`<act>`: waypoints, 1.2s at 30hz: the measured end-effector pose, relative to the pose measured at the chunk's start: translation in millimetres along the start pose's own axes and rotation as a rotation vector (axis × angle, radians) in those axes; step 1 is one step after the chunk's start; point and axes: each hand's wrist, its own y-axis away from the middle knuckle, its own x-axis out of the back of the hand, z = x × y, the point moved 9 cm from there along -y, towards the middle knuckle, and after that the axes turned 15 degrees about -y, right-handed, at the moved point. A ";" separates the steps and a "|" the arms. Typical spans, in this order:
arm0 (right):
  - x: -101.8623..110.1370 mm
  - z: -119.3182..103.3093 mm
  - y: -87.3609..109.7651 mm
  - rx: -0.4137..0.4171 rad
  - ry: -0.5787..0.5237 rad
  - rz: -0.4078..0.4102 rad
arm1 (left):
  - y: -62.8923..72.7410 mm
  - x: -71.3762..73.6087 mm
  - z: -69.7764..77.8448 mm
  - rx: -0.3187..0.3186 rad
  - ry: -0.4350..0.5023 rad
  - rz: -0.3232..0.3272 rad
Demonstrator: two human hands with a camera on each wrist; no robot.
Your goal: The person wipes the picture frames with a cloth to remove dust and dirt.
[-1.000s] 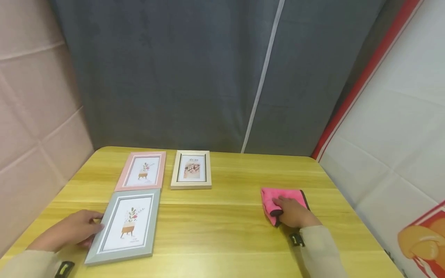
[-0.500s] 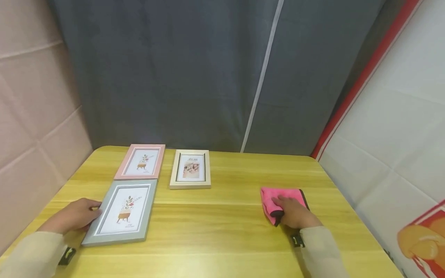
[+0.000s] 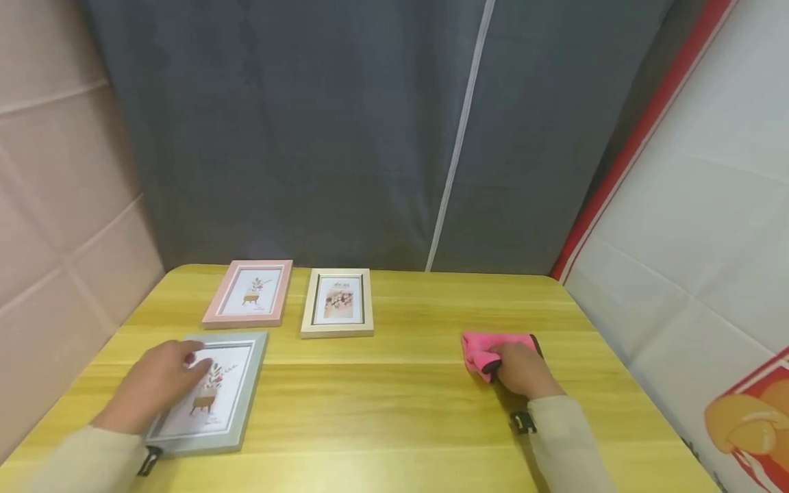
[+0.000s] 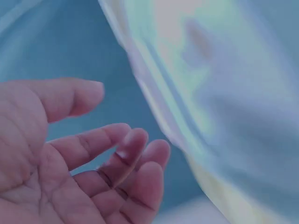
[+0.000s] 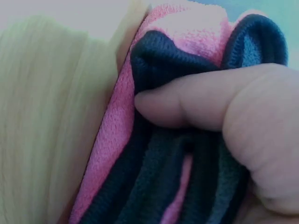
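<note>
My left hand (image 3: 154, 383) is over the left part of a grey picture frame (image 3: 224, 394) with a potted-plant print. The left wrist view shows that hand (image 4: 70, 158) palm up to the camera, thumb apart from loosely bent fingers, nothing between them. Just beyond lies a pink picture frame (image 3: 251, 293) with a similar print, separated by a narrow gap. On the right, my right hand (image 3: 524, 370) grips a folded pink cloth (image 3: 481, 348). In the right wrist view, the thumb (image 5: 182, 102) presses down on the cloth's dark edging (image 5: 156, 56); the other fingers are mostly hidden.
A cream picture frame (image 3: 368, 308) with a flower print lies right of the pink one. All rest on a yellow wood-grain table (image 3: 382, 404). A dark grey curtain (image 3: 296, 137) hangs along its back edge, with light cloth walls at both sides.
Both left frames slid away from me, then the grey one came back slightly, opening a gap. My left hand left its side edge and moved right over it. The right hand bunched the cloth tighter.
</note>
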 end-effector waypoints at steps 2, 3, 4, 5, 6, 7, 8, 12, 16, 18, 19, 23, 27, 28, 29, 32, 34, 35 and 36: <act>0.4 -1.8 -2.7 0.010 -0.001 0.003 | -12.2 4.2 41.1 -0.069 0.028 0.037; 0.7 -2.4 -3.3 0.013 -0.001 0.008 | -19.4 3.9 61.4 -0.108 0.037 0.048; 0.5 -2.4 -3.7 0.014 -0.005 0.010 | -27.1 1.8 79.8 -0.140 0.050 0.048; 0.2 -2.5 -3.5 0.016 -0.009 0.014 | -34.8 -1.9 95.5 -0.158 0.069 0.039; -1.0 -2.3 -2.6 0.017 -0.011 0.014 | -42.8 -6.8 109.0 -0.174 0.079 0.032; -2.8 -1.8 -1.0 0.017 -0.007 0.013 | -50.3 -12.9 119.6 -0.179 0.078 0.015; -4.8 -1.2 1.0 0.013 -0.014 0.010 | -56.2 -19.3 128.7 -0.181 0.073 -0.002; -11.4 -0.5 6.8 0.011 -0.023 -0.007 | -67.2 -42.1 151.0 -0.166 0.020 -0.070; -5.6 -0.9 6.2 0.000 -0.007 0.020 | -62.5 -44.5 169.0 -0.178 0.027 -0.059; -2.1 -0.4 5.1 -0.019 -0.002 0.023 | -54.2 -43.7 178.5 -0.196 0.046 -0.041; -1.1 0.4 4.7 -0.031 -0.003 0.021 | -48.7 -43.9 183.2 -0.206 0.060 -0.034; -0.5 1.9 4.0 -0.050 -0.008 -0.003 | -17.8 -44.8 199.0 -0.252 0.098 -0.026; 2.6 4.1 1.7 -0.042 -0.008 0.006 | 7.3 -44.3 207.5 -0.279 0.199 -0.080; 3.5 5.4 0.8 -0.043 -0.008 0.010 | 9.7 -42.6 208.2 -0.279 0.215 -0.076; 4.5 7.0 -0.3 -0.044 -0.007 0.015 | 10.1 -41.0 207.6 -0.266 0.228 -0.066; 6.0 12.7 -0.7 -0.063 -0.016 0.020 | 2.9 -42.2 202.7 -0.207 0.251 -0.050; 5.8 16.3 0.4 -0.079 -0.020 0.021 | -3.0 -47.2 200.0 -0.189 0.285 -0.051; 5.5 17.2 1.2 -0.086 -0.028 0.022 | -5.3 -51.9 198.8 -0.183 0.324 -0.079; 5.0 17.1 1.9 -0.087 -0.034 0.022 | -7.0 -56.4 198.1 -0.186 0.358 -0.110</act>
